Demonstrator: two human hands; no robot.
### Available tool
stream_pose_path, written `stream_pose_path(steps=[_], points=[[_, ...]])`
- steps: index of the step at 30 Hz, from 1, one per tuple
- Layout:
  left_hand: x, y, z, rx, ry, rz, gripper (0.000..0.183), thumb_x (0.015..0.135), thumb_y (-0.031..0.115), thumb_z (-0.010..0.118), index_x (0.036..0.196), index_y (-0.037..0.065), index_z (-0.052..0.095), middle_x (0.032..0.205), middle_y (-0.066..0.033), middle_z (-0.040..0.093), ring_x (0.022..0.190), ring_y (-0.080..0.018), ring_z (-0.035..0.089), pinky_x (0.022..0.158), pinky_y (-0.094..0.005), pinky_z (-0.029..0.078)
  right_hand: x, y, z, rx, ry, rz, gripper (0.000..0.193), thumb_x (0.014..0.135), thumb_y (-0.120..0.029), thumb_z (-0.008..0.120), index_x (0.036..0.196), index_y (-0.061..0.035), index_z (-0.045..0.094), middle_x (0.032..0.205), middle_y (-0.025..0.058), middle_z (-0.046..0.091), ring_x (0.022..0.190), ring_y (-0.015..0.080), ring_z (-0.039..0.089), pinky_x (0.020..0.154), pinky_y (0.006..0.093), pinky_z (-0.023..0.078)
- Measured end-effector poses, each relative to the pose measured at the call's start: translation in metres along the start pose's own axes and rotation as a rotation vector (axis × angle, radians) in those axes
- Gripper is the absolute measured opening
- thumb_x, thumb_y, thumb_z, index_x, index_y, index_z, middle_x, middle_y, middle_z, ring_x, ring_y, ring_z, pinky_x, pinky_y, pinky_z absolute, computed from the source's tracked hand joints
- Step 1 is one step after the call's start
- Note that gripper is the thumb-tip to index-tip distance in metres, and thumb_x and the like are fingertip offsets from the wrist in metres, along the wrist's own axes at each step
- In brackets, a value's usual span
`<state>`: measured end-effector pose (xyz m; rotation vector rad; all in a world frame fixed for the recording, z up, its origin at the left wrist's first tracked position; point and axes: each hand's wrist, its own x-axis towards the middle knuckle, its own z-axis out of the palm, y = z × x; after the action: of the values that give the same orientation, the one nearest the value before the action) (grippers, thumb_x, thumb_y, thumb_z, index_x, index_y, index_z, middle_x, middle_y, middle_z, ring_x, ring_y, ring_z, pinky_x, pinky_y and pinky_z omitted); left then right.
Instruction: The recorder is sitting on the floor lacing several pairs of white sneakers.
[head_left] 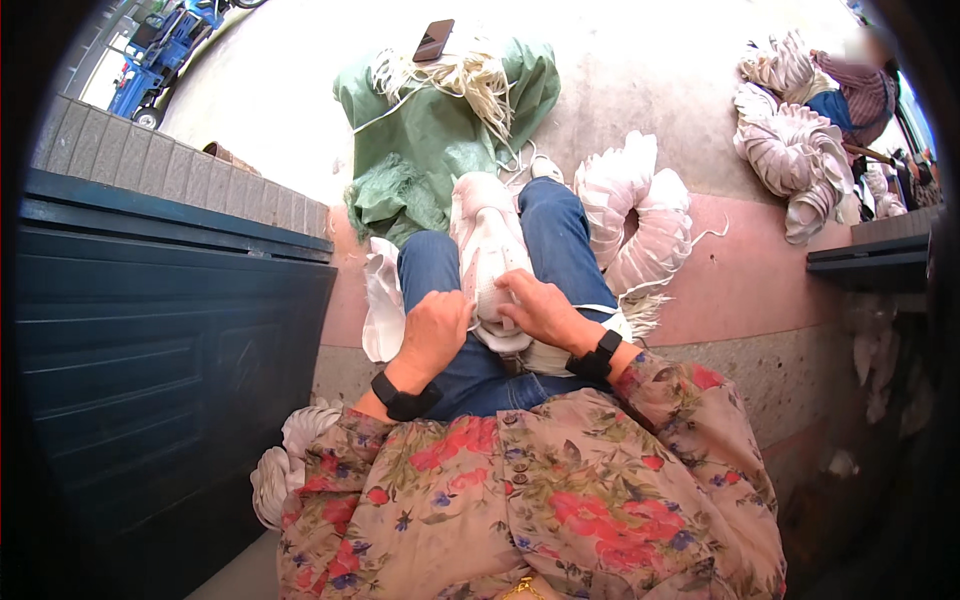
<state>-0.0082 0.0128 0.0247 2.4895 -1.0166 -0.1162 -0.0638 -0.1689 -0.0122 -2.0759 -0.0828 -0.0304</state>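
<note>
Across my lap, between my knees, lies a long white piece with rows of small holes, apparently a white shoe upper (490,262). My left hand (436,325) is closed beside its left edge, fingertips pressed together; whatever they hold is too small to make out. From the right, my right hand (545,308) reaches onto the upper, its thumb and bent forefinger gripping the near part. Another white piece (382,300) hangs by my left knee. White cord shows over my right thigh.
Ahead, a green sack-like cover (420,130) bears a bunch of cream laces (475,85) and a phone (434,40). A curled stack of white uppers (635,215) lies right of my knee. A dark panel (170,350) stands left. Another person (860,95) sits far right beside more stacks.
</note>
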Motion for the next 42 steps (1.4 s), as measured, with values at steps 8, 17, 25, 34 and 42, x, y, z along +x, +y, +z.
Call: stream_pose_path(steps=[8, 17, 25, 34, 42], points=[[-0.011, 0.015, 0.02, -0.007, -0.201, 0.21, 0.009, 0.074, 0.01, 0.058, 0.077, 0.003, 0.056, 0.069, -0.0122, 0.054, 0.07, -0.0289, 0.054, 0.063, -0.0377, 0.045, -0.025, 0.017, -0.026, -0.285, -0.233, -0.239, 0.019, 0.074, -0.007, 0.055, 0.094, -0.0079, 0.055, 0.09, 0.0104, 0.056, 0.066, 0.0308, 0.059, 0.056, 0.0387, 0.048], [0.0, -0.002, 0.016, -0.232, 0.02, 0.036, 0.01, 0.078, 0.005, 0.057, 0.086, -0.002, 0.057, 0.078, -0.0159, 0.058, 0.07, -0.0312, 0.057, 0.062, -0.0371, 0.046, 0.0, 0.017, -0.039, -0.03, 0.215, 0.073, 0.016, 0.083, -0.009, 0.052, 0.093, -0.0008, 0.061, 0.081, 0.0156, 0.061, 0.072, 0.0293, 0.06, 0.063, 0.0349, 0.048], [0.064, -0.014, 0.037, -0.215, 0.079, -0.155, 0.025, 0.073, 0.018, 0.065, 0.089, 0.0, 0.057, 0.08, -0.0162, 0.058, 0.077, -0.0339, 0.056, 0.067, -0.0413, 0.045, 0.04, 0.026, -0.037, 0.345, 0.132, 0.351, 0.022, 0.086, -0.013, 0.049, 0.099, 0.0021, 0.06, 0.084, 0.0167, 0.062, 0.08, 0.0233, 0.06, 0.071, 0.0315, 0.045], [0.078, -0.025, 0.046, -0.299, 0.03, -0.215, 0.016, 0.07, 0.017, 0.065, 0.074, 0.002, 0.061, 0.073, -0.0154, 0.059, 0.07, -0.032, 0.058, 0.063, -0.0388, 0.045, 0.026, 0.029, -0.04, -0.38, -0.063, 0.163, 0.018, 0.083, -0.021, 0.053, 0.083, -0.0045, 0.06, 0.075, 0.0142, 0.057, 0.075, 0.032, 0.057, 0.067, 0.0416, 0.045], [0.078, -0.026, 0.051, -0.356, 0.074, -0.269, 0.015, 0.07, 0.017, 0.066, 0.069, 0.002, 0.062, 0.07, -0.0137, 0.06, 0.067, -0.03, 0.058, 0.061, -0.0374, 0.046, 0.028, 0.035, -0.045, -0.157, -0.023, 0.144, 0.017, 0.08, -0.017, 0.054, 0.086, -0.0028, 0.062, 0.082, 0.0181, 0.06, 0.079, 0.0356, 0.058, 0.068, 0.0415, 0.045]])
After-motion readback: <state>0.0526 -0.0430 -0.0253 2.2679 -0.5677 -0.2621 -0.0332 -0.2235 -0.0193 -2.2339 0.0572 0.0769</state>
